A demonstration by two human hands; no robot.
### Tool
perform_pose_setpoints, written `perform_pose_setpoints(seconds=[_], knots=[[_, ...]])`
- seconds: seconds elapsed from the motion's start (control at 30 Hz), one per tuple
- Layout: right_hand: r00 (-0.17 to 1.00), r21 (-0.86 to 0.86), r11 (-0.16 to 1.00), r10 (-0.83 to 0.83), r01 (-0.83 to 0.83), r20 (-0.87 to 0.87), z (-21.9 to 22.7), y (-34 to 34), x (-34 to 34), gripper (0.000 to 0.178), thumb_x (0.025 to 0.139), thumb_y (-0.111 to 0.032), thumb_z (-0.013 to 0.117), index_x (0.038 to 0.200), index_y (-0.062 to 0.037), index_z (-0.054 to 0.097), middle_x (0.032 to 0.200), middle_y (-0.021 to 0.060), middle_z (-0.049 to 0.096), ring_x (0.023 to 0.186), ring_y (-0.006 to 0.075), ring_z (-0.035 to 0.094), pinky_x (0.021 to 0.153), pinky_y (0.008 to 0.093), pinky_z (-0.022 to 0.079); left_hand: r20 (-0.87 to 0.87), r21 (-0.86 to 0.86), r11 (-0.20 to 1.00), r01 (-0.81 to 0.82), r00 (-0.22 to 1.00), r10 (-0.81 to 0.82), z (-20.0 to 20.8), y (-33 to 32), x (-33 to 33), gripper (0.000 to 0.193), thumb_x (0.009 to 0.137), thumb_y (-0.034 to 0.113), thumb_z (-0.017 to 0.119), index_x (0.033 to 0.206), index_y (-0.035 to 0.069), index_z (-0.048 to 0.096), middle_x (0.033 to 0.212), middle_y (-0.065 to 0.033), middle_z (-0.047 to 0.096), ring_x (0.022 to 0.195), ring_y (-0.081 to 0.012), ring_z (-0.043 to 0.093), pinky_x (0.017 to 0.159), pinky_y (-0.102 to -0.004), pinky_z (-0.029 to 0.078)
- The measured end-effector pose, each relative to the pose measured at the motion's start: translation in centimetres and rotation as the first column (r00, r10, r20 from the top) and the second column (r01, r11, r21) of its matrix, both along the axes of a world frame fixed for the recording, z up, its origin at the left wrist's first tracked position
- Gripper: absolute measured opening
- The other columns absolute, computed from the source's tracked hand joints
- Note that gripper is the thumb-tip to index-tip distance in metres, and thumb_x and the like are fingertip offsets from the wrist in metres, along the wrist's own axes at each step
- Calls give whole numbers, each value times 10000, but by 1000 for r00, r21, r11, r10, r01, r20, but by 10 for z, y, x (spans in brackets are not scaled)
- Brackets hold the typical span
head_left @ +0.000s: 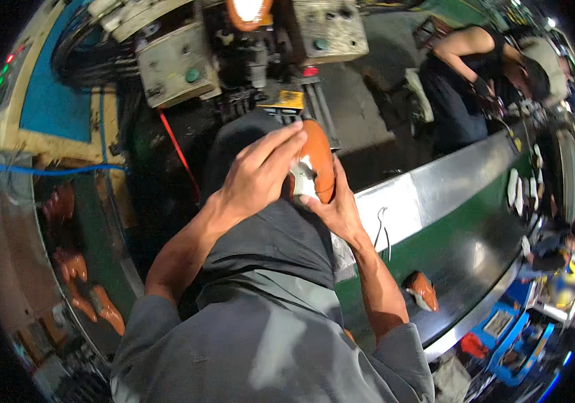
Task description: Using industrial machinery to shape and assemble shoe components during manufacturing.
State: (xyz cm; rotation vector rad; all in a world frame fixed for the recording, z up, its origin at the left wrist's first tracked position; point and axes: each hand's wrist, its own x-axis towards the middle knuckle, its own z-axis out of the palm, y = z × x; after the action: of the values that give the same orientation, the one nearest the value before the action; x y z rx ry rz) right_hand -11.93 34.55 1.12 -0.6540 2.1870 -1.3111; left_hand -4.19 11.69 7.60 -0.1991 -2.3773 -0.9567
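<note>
A glossy orange-brown shoe upper [319, 149] with a pale inside is held above my lap, between both hands. My left hand [260, 171] lies along its left side, fingers stretched and close together, the tips pressing near its far end. With my right hand [339, 208] I grip its right side and near end, the thumb over the near edge. Beyond my knees is a machine with a yellow-marked part [282, 101]. Another orange-brown piece [250, 12] with a bright glare shows at the machine's top, cut off by the picture's edge.
To my right runs a green conveyor belt [395, 272] with a metal edge. Pincers [383, 232] and a brown shoe [422, 290] lie there. More brown shoes [106, 309] are at left. Control boxes [178, 66] flank the machine. A co-worker [462, 87] bends over at far right, beyond blue crates [502, 329].
</note>
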Motion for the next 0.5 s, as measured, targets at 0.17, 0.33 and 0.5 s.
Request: perform_pose_setpoints(seconds=[0.17,0.33,0.5], knots=[[961,-163,974,113,-157,-254,-39,-58,8,1114,878,-181,880,1699,5,150,1550,247,512,1415,374,558,1194,458,451,340,382,921,78,915,-218,48,-25,77,1000,800,71,882,1659,9,373,1694,-223,386,1603,-362,360,1302,-449,311],[936,-259,925,202,-279,-287,-64,-68,33,1064,869,-118,870,1658,94,189,1627,320,389,1509,491,427,1268,537,346,313,497,854,-153,950,-12,11,-7,79,953,739,58,884,1594,24,464,1601,-202,533,1499,-349,519,1256,-458,396],[935,-223,932,220,-286,-278,-72,-66,35,1078,849,-114,882,1651,89,190,1615,315,397,1497,495,431,1259,547,351,261,499,845,-190,963,63,0,-2,80,813,727,28,842,1482,24,539,1510,-196,607,1433,-362,584,1209,-457,454]])
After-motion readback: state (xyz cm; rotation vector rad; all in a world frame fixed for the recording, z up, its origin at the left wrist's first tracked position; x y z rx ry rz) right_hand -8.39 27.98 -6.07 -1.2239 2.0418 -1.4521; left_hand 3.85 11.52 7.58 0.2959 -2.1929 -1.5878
